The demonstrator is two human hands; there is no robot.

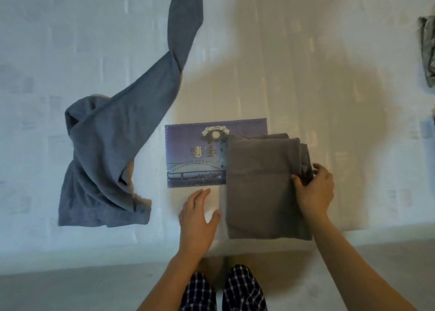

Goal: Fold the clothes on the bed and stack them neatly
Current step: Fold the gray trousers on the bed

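Now the right hand (314, 188) pinches the bunched edge of the folded grey-brown garment (261, 188), which overlaps the right side of the purple printed card (195, 155) on the bed (306, 75), probably to square its loose layers. Just below the card the left hand (197, 219) lies spread, holding nothing. Left of the card sprawls an unfolded blue-grey top (110, 150).

Right hand (314, 188) grips folded brown garment (261, 186) — left hand (199, 219) flat beside it; blue garment (113, 150) unfolded, left.

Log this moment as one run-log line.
step: folding; right hand: pinches brown garment; left hand: open; blue garment: unfolded
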